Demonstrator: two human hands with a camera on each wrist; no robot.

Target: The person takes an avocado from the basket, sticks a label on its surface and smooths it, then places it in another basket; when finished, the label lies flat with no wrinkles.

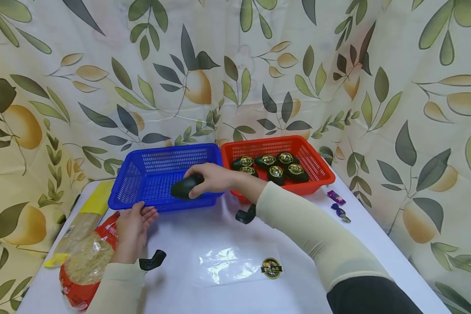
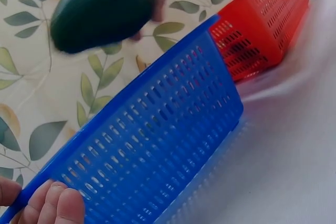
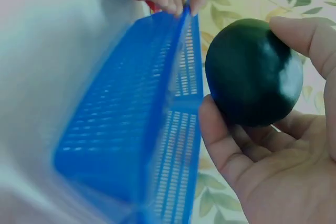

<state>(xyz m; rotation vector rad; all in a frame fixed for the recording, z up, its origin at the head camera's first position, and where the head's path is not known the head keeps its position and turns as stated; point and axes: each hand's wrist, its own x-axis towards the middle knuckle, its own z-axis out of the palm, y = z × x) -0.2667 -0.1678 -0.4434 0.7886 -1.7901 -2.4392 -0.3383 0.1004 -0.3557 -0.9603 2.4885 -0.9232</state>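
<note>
My right hand point(image 1: 208, 179) grips a dark green avocado point(image 1: 185, 186) over the front part of the blue basket point(image 1: 119, 192). In the right wrist view, thumb and fingers curl round this avocado point(image 3: 252, 72), and no label shows on its visible side. The blue basket's perforated floor is bare in the head view. My left hand point(image 1: 135, 226) pinches the basket's front left rim, with the thumb inside and the fingers point(image 2: 50, 203) against the outer wall. Beside it, the red basket point(image 1: 318, 183) holds several avocados point(image 1: 276, 174) with black and gold labels.
A clear plastic bag point(image 1: 227, 266) with a round black and gold label lies on the white table. At left are a red-trimmed bag of dry food point(image 1: 88, 257) and a yellow-ended packet point(image 1: 80, 222). Two small wrapped sweets point(image 1: 336, 197) lie right of the red basket.
</note>
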